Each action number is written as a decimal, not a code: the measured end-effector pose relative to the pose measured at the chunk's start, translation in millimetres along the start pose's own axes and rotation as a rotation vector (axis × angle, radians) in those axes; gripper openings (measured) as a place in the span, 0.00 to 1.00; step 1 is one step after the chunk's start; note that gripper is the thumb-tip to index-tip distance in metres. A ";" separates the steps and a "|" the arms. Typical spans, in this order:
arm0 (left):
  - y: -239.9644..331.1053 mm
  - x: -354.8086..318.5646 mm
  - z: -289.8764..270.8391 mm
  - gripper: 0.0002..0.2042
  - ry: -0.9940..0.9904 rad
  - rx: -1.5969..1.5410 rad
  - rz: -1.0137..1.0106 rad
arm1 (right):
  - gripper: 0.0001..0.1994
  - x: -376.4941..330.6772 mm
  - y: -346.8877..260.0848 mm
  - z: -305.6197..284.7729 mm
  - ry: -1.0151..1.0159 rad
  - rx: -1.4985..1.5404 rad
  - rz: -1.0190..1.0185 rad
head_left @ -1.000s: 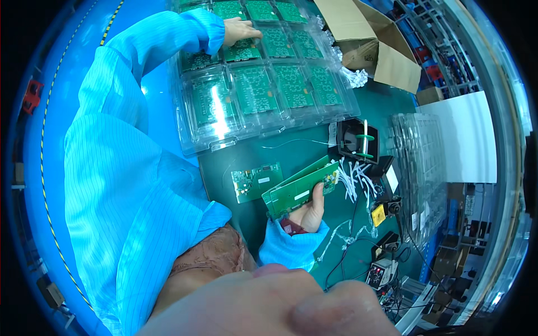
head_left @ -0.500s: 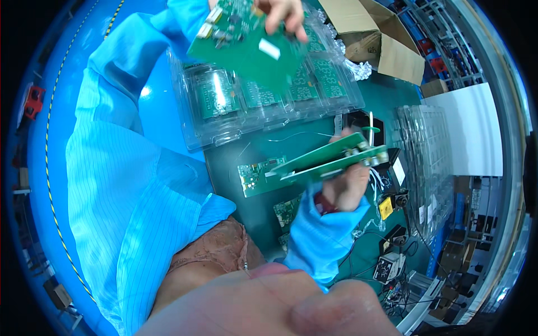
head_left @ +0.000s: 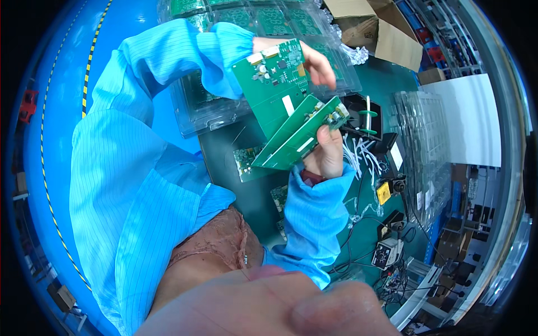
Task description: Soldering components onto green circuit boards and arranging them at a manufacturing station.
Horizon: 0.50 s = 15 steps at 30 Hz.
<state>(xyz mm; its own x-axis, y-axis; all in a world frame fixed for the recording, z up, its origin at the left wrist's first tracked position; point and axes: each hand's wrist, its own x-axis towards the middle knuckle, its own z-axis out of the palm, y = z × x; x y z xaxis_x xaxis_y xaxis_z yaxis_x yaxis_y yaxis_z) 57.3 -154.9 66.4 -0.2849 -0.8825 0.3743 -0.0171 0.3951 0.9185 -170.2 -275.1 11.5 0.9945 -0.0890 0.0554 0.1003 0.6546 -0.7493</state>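
Observation:
My left hand (head_left: 318,66) is behind a green circuit board (head_left: 263,89), its fingers curling past the right edge; the thumb is hidden. This board has components at its upper end, a white label, and a lower end overlapped by two other boards. My right hand (head_left: 328,152) grips those two green circuit boards (head_left: 302,137) at their component ends, thumb on the front one. They fan apart slightly and tilt down to the left. Below them, another circuit board (head_left: 245,161) lies on the green mat. More small boards (head_left: 278,201) lie nearer my right sleeve.
Clear plastic trays (head_left: 213,120) holding green boards stand at the far left. A cardboard box (head_left: 386,39) is at the back. Solder wire on a spool (head_left: 367,122), white cables (head_left: 358,154), grey control units (head_left: 386,257) and stacked clear trays (head_left: 428,168) occupy the right.
My left hand brings its board down toward the pair in my right hand, and the boards now overlap. The pair has risen leftward and turned steeper. The view has shifted slightly.

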 end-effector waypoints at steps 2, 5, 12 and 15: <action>8.6 -28.8 -7.9 0.28 0.212 0.320 -0.134 | 0.21 -14.2 6.8 2.6 0.114 0.027 0.003; 7.0 -88.4 -56.7 0.23 0.299 1.079 -0.334 | 0.21 -54.4 3.7 -4.5 0.308 0.018 -0.054; -4.6 -187.5 -79.6 0.16 0.126 1.324 -0.350 | 0.18 -163.3 -60.5 -68.1 0.587 -0.428 0.004; -1.3 -198.7 -75.0 0.19 0.146 1.311 -0.457 | 0.15 -181.4 -126.5 -93.5 0.583 -0.945 0.285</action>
<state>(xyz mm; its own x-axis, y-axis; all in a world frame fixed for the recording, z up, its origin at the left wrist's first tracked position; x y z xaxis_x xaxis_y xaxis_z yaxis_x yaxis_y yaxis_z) 185.8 0.8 0.3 0.0889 -0.9828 0.1616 -0.9773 -0.0547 0.2049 -366.2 -411.9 34.5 0.7876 -0.5235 -0.3251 -0.4340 -0.0968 -0.8957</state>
